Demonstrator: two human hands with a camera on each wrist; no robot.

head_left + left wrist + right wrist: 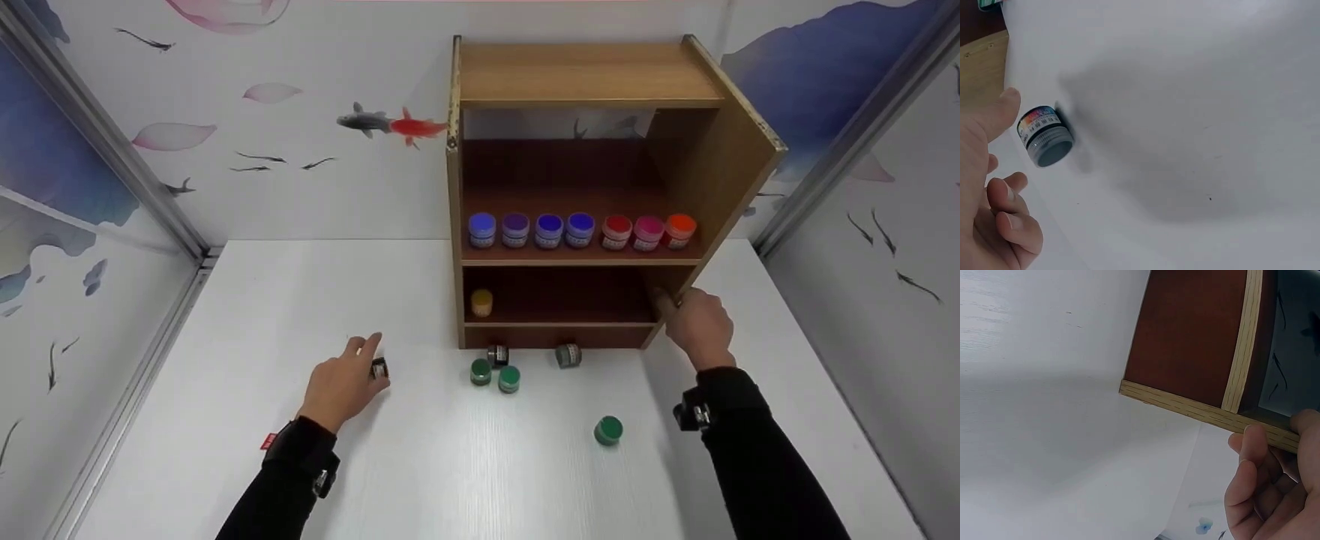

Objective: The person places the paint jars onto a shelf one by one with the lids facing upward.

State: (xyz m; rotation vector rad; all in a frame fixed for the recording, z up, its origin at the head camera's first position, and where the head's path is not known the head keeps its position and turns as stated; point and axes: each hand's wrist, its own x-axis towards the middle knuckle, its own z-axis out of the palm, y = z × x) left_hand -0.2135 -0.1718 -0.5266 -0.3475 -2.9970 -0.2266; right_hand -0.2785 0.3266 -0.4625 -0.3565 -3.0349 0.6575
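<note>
Evidently, the right hand (701, 322) served as an anchor: its thumb sat inside the side panel (739, 150) of the wooden shelf unit (589, 71) while its fingers curled round the outer face, a pinch that probably steadied the frame. The left hand (341, 386), well apart from the unit, was relaxed, thumb and fingers parted beside a dark jar (1044, 138); it had no visible hold on it, though whether a fingertip brushed it could not be told. That jar was tipped over on the worktop (300, 285), which likely made its side the easiest part to reach. Seven upright jars (580, 229) lined the upper shelf near its front edge, perhaps so every lid showed, and a yellow jar (481, 302) stood alone at the lower shelf's left end. Before the unit, two green jars (509, 379) stood close together near two toppled dark jars (568, 355), and another green-lidded jar (608, 430) sat nearer the person, all apparently within easy reach.
</note>
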